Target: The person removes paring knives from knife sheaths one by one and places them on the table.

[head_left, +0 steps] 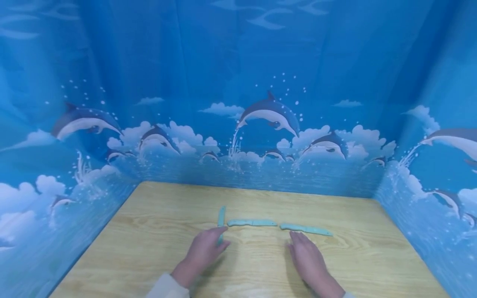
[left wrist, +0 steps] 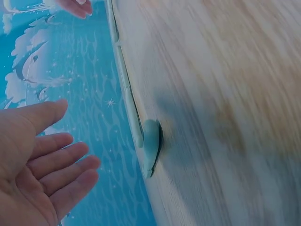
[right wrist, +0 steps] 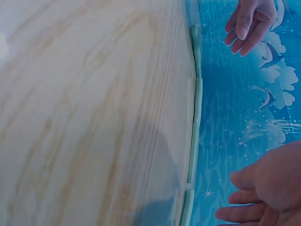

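Note:
Three mint-green knives lie on the wooden table. One knife points away from me, its near part hidden behind my left hand. To its right a second knife lies crosswise, and a third knife continues that row, slightly slanted. My left hand hovers over the first knife; in the left wrist view its fingers are spread and hold nothing. Just on the near side of the third knife is my right hand. The right wrist view shows this hand with loosely extended fingers, also holding nothing.
The wooden table reaches back to a blue curtain printed with dolphins and clouds. The same curtain encloses the left and right sides.

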A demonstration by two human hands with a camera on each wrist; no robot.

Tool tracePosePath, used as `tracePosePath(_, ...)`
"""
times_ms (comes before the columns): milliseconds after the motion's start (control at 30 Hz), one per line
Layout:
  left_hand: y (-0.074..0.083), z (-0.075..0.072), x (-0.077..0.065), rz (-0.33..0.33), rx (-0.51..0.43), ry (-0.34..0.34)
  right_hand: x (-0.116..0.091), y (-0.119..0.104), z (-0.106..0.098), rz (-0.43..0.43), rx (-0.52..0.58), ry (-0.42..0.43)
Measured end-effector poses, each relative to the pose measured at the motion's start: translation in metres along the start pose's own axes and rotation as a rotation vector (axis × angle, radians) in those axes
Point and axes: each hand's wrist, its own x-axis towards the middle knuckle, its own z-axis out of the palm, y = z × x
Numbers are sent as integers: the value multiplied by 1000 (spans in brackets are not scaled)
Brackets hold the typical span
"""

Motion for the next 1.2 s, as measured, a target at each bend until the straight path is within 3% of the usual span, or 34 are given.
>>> tracePosePath(433, 19, 9, 13, 76, 34, -31, 2, 10, -6, 32, -54, -10)
tracePosePath(933, 34, 23, 24, 102, 87, -60, 5, 18, -9, 116, -57, -91)
tracePosePath(1200, 44, 28, 31, 120, 115, -66, 6, 23, -8, 125, -63, -71)
